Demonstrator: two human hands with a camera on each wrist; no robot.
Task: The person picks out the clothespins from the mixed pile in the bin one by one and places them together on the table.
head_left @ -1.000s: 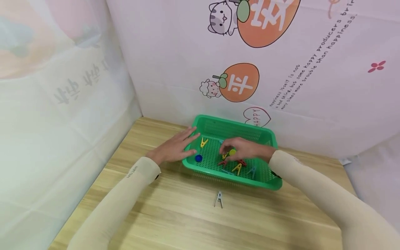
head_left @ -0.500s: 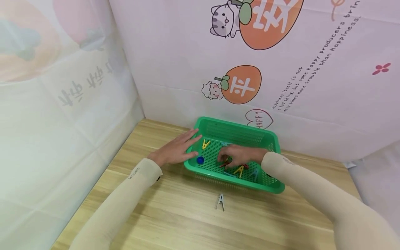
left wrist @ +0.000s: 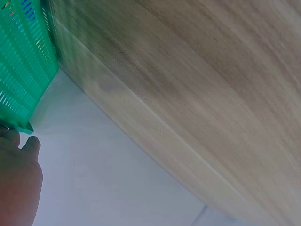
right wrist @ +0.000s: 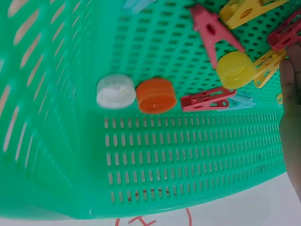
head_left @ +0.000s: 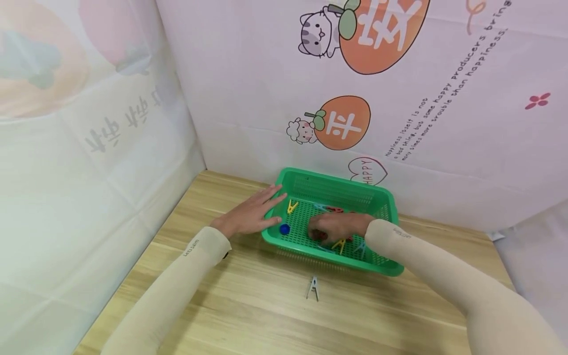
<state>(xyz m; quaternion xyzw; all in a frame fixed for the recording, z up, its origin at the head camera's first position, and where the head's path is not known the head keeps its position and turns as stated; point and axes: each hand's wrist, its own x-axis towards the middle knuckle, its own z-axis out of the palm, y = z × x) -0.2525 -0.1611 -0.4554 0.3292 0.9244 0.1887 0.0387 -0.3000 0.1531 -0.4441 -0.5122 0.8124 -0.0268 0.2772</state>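
Observation:
My left hand (head_left: 250, 212) lies with spread, straight fingers over the left rim of a green plastic basket (head_left: 386, 268). My right hand (head_left: 339, 227) reaches down inside the basket, fingers curled at a red clothespin (right wrist: 286, 32), which they seem to pinch; the fingertips are partly hidden. Close by lie a yellow clothespin (right wrist: 269, 66), a yellow bottle cap (right wrist: 236, 69) and another red clothespin (right wrist: 214, 30). A blue cap (head_left: 284, 229) and a yellow clothespin (head_left: 292, 206) sit near the basket's left end.
A grey-white clothespin (head_left: 313, 288) lies on the wooden table (head_left: 248, 305) in front of the basket. In the right wrist view, a white cap (right wrist: 115, 91) and an orange cap (right wrist: 156, 95) rest along the basket's far side. A printed cloth wall (head_left: 248, 98) stands behind.
My right hand has lowered slightly and curled its fingers around the red clothespin's spot. Red clothespins behind it have come into sight. The left hand has stayed on the rim.

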